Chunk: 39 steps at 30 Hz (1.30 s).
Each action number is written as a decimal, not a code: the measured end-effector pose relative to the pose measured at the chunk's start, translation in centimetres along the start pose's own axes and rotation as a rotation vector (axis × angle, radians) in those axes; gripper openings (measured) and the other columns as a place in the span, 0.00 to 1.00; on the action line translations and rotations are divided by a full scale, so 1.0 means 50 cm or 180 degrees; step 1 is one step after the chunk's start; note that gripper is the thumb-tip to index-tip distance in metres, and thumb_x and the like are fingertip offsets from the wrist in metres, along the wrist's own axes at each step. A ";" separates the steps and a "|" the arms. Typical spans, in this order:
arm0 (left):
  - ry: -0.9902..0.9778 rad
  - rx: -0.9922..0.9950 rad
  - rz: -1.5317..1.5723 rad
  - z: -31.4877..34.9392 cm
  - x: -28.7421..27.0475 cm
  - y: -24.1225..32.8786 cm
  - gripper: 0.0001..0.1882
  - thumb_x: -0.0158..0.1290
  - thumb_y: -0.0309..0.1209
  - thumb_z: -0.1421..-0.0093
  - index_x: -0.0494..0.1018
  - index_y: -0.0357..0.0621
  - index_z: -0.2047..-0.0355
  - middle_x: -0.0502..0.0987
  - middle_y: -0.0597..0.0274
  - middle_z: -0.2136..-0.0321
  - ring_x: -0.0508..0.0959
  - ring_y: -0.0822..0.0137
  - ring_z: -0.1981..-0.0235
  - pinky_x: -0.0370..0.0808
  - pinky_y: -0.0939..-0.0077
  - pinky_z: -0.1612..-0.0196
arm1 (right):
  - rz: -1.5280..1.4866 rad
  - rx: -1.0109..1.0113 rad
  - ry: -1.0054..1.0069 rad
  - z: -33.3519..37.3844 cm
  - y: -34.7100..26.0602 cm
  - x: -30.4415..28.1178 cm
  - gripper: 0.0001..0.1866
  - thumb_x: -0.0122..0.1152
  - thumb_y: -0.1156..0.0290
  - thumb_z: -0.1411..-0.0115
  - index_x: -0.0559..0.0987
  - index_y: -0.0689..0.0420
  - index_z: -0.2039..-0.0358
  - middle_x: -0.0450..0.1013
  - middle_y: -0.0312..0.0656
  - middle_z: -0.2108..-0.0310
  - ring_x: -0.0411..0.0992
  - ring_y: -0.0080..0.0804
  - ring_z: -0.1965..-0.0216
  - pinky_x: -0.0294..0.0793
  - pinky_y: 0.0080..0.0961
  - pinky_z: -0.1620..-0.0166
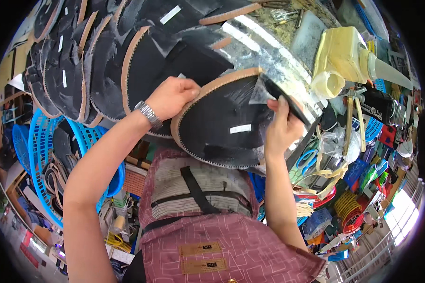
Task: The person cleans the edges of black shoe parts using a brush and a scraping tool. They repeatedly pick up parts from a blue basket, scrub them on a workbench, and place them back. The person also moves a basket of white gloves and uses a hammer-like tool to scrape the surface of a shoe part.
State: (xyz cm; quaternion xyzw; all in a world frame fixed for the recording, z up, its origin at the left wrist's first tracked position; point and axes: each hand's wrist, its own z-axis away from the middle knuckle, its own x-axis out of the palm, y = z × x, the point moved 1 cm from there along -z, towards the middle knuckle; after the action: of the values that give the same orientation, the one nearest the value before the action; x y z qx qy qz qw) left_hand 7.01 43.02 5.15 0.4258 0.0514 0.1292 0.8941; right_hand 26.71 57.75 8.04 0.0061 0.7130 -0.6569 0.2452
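Note:
A large black curved panel (222,122) with tan zigzag-cut trim and a small white label lies before me, its near edge over my lap. My left hand (172,97), wearing a metal-band watch, is closed at the panel's tan upper-left edge; what its fingers hold, if anything, is hidden. At the panel's right end, my right hand (284,127) grips a black flat strip (281,96), thumb on top. Whether that strip is part of the panel, I cannot tell. Overlapping black panels (104,70) with similar trim cover the table to the left.
A cut-open yellowish plastic jug (337,56) stands on the stained table (264,42) at the far right. Blue-handled scissors (307,159) lie among bags and strips at right. A blue basket (38,155) holding dark pieces stands lower left.

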 end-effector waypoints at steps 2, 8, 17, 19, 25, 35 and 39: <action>0.0099 -0.0067 -0.0197 -0.001 0.002 0.011 0.10 0.45 0.28 0.40 0.73 0.33 0.64 0.76 0.65 0.72 0.73 0.80 0.71 0.71 0.84 0.66 | 0.0512 -0.1474 -0.0868 0.067 -0.002 0.040 0.09 0.54 0.81 0.51 0.74 0.64 0.67 0.74 0.44 0.70 0.73 0.28 0.75 0.72 0.21 0.71; 0.0452 0.0361 -0.0611 -0.013 0.011 -0.013 0.10 0.48 0.31 0.45 0.75 0.39 0.68 0.76 0.56 0.79 0.75 0.69 0.76 0.71 0.74 0.70 | 0.0566 -0.2006 -0.3227 0.197 -0.029 0.010 0.16 0.56 0.81 0.64 0.72 0.61 0.69 0.73 0.45 0.68 0.73 0.35 0.74 0.74 0.28 0.73; 0.1059 0.0712 -0.1343 0.000 0.033 0.008 0.10 0.47 0.33 0.45 0.75 0.42 0.68 0.75 0.49 0.77 0.76 0.54 0.74 0.71 0.67 0.70 | 0.0670 -0.2289 -0.3989 0.129 -0.027 -0.052 0.17 0.55 0.80 0.63 0.72 0.63 0.67 0.72 0.45 0.66 0.72 0.34 0.73 0.73 0.26 0.74; 0.1225 0.0885 -0.1435 -0.001 0.040 -0.008 0.10 0.46 0.33 0.44 0.75 0.42 0.70 0.75 0.49 0.77 0.76 0.52 0.73 0.72 0.63 0.70 | 0.0448 -0.1889 -0.3947 0.121 -0.036 -0.035 0.18 0.55 0.80 0.64 0.72 0.63 0.67 0.72 0.45 0.67 0.73 0.37 0.70 0.74 0.28 0.71; 0.1086 0.2512 -0.1128 0.124 0.074 0.034 0.07 0.47 0.25 0.51 0.71 0.44 0.70 0.73 0.56 0.77 0.76 0.55 0.74 0.73 0.65 0.71 | 0.0421 -0.0617 -0.2701 0.066 -0.180 -0.077 0.09 0.59 0.67 0.50 0.78 0.62 0.76 0.75 0.47 0.80 0.76 0.38 0.73 0.73 0.26 0.68; 0.3413 0.2422 0.1304 0.323 -0.675 0.128 0.11 0.43 0.29 0.38 0.69 0.39 0.57 0.73 0.59 0.60 0.73 0.67 0.60 0.69 0.71 0.54 | -0.1052 0.0734 0.0436 -0.034 -0.067 -0.189 0.09 0.51 0.65 0.39 0.68 0.56 0.70 0.69 0.35 0.79 0.63 0.18 0.81 0.63 0.15 0.76; 0.5083 0.0646 -0.1609 0.320 -0.929 0.046 0.17 0.45 0.33 0.40 0.66 0.35 0.54 0.72 0.51 0.58 0.71 0.62 0.56 0.67 0.70 0.51 | -0.1489 0.1041 0.0494 -0.052 0.036 -0.213 0.06 0.52 0.68 0.39 0.68 0.55 0.69 0.69 0.34 0.75 0.63 0.19 0.81 0.64 0.15 0.76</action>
State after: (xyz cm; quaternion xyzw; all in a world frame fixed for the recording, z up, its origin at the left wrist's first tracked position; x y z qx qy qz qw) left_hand -34.85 19.67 16.21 0.2606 0.7732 0.1822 0.5487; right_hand 35.77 63.79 10.18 -0.0687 0.5964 -0.7993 0.0277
